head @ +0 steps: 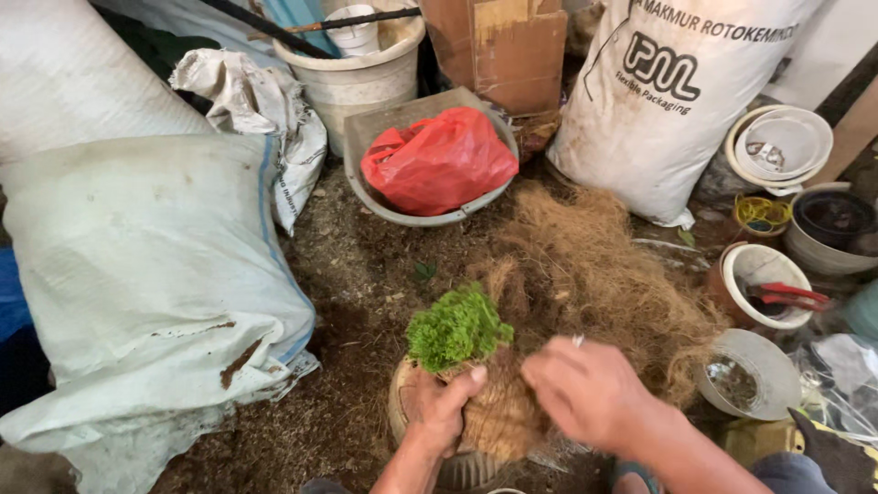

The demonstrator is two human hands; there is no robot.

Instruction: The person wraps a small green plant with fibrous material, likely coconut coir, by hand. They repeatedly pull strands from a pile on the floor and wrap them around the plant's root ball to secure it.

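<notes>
Soil-strewn ground is serving as the workspace, crowded on every side by sacks and tubs so that everything sits within arm's reach of the person crouching at six o'clock. At the bottom centre, the left hand is wrapping around the lower part of a fibre-wrapped root ball, thumb pressed up near the top, seemingly to keep the bundle upright and steady. A small bushy green plant is sprouting from the top of that ball, leaning toward eleven o'clock. The ball appears to be sitting in or over a round pot, though its rim is mostly hidden.

The right hand is hovering just beside the ball at three o'clock, fingers curled loosely with the back toward the camera; I cannot tell whether it is pinching any fibre, since the fingertips are turned away.

A loose heap of brown coconut fibre is lying just beyond the hands toward one o'clock, close enough to pull strands from. Farther out at twelve o'clock, a grey basin is holding a red plastic bag. A large white sack is slumping at nine o'clock, another printed white sack is standing at one o'clock, and a white pot with red-handled cutters inside is resting at three o'clock.
</notes>
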